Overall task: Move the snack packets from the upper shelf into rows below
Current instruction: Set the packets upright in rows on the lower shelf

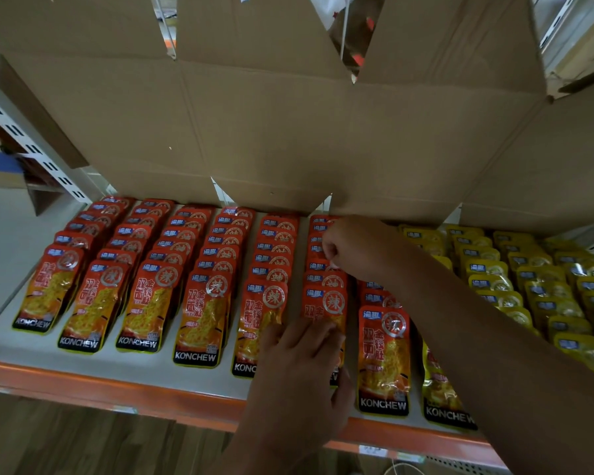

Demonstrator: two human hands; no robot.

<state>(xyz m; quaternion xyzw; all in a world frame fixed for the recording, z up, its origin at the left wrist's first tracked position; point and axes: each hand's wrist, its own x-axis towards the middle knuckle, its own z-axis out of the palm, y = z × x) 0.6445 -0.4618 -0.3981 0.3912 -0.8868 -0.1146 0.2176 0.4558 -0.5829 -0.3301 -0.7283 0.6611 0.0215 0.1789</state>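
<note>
Several rows of red snack packets [199,303] lie overlapped on the white lower shelf [21,344]. My left hand [299,365] lies with straight fingers on the front packet of the sixth red row [324,303]. My right hand [354,246] is curled at the middle of that same row, pinching the top edge of a red packet there. A seventh red row [384,351] runs under my right forearm and is partly hidden by it. An open cardboard box [288,125] hangs over the back of the shelf from above.
Rows of yellow snack packets [535,282] fill the right part of the shelf. An orange strip [117,385] edges the shelf front. A white slotted upright [31,145] stands at the left. The box flaps hide the back ends of the rows.
</note>
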